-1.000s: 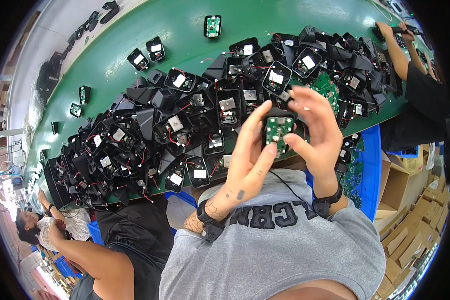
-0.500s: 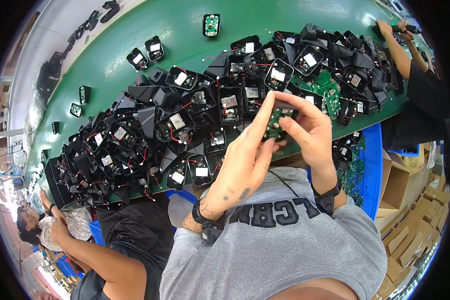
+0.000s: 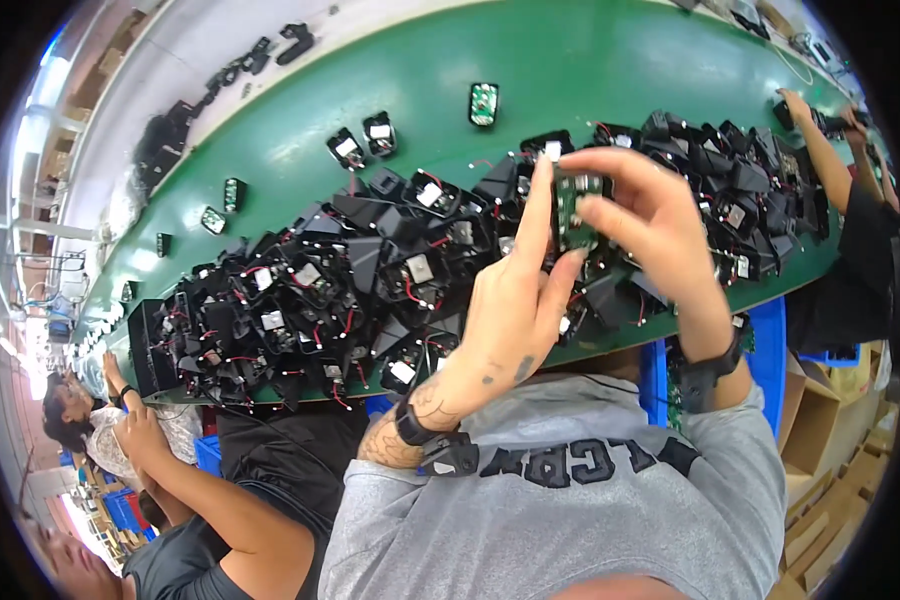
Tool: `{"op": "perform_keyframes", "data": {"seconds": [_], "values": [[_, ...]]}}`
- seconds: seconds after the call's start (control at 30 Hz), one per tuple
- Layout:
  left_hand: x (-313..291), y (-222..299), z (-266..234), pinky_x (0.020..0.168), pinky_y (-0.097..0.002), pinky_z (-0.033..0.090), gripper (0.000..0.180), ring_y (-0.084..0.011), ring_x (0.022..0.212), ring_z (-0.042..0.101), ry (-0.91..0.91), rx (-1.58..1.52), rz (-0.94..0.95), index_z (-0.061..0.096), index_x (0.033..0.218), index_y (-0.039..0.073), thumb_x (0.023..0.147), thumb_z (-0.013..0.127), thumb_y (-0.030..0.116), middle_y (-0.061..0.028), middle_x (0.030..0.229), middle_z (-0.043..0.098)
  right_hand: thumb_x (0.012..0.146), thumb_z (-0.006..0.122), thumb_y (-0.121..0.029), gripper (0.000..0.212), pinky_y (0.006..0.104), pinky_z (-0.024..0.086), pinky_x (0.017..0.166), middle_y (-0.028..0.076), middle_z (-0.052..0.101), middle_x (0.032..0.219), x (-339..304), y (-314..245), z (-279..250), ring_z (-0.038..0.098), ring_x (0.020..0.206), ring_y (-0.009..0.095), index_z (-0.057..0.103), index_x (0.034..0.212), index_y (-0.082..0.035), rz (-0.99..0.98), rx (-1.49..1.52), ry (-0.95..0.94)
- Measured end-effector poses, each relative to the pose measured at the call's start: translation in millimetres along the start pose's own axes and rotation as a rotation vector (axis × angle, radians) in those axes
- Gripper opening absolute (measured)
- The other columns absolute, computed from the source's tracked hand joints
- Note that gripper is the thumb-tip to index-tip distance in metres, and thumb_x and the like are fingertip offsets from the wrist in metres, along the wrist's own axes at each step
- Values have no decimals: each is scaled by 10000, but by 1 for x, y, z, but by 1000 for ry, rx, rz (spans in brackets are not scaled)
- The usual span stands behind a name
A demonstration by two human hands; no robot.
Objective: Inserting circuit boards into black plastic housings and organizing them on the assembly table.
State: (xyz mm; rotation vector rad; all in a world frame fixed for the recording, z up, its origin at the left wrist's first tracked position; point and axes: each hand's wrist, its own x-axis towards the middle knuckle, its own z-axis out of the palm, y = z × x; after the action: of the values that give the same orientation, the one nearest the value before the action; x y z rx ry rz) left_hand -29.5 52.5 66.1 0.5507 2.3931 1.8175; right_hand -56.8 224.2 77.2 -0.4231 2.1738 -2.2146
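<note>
Between both hands, above the pile, is a small black plastic housing with a green circuit board point(image 3: 573, 222) in its open face. My left hand point(image 3: 515, 310) supports it along its left side, fingers stretched upward and thumb at the lower edge. My right hand point(image 3: 652, 222) grips it from the right, its thumb on the board and its fingers arched over the top. The back of the housing is hidden. Under and around my hands lies a heap of black housings point(image 3: 415, 272) with white-topped metal parts and red wires.
Finished-looking housings with green boards point(image 3: 483, 105) stand apart on the green table point(image 3: 300, 135). Blue bins point(image 3: 767, 350) and cardboard boxes point(image 3: 820, 420) are at the right. One person point(image 3: 230, 500) sits at my left; another person's arm point(image 3: 820, 150) reaches in at far right.
The view has shifted, so the table sits lower and further right. Both hands have risen relative to my body with the housing, its board now more upright. My grip stays on it.
</note>
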Motion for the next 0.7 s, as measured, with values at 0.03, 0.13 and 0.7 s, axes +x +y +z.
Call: {"op": "perform_keyframes", "data": {"seconds": [0.03, 0.13, 0.7], "values": [[6, 8, -9, 495, -264, 462, 681, -128, 516, 575, -30, 81, -41, 193, 1506, 94, 934, 562, 120, -130, 912, 679, 868, 613, -46, 300, 261, 467, 866, 61, 617, 1087, 17, -6, -8, 586, 977, 112, 585, 1156, 33, -16, -59, -47], [43, 34, -53, 722, -374, 513, 637, -277, 769, 662, -133, 818, 98, 372, 1425, 72, 906, 568, 385, -177, 971, 682, 852, 620, -83, 307, 261, 489, 785, 74, 650, 973, 72, -3, -47, 612, 877, 121, 583, 1137, 26, -58, -510, 6], [207, -139, -179, 919, -442, 490, 759, -341, 1024, 634, -227, 955, -551, 635, 1112, 25, 697, 657, 660, -215, 1018, 679, 782, 679, -271, 449, 388, 487, 904, 204, 656, 1114, 161, 88, -157, 632, 1043, 313, 635, 1129, 10, -92, -1090, 209]]}}
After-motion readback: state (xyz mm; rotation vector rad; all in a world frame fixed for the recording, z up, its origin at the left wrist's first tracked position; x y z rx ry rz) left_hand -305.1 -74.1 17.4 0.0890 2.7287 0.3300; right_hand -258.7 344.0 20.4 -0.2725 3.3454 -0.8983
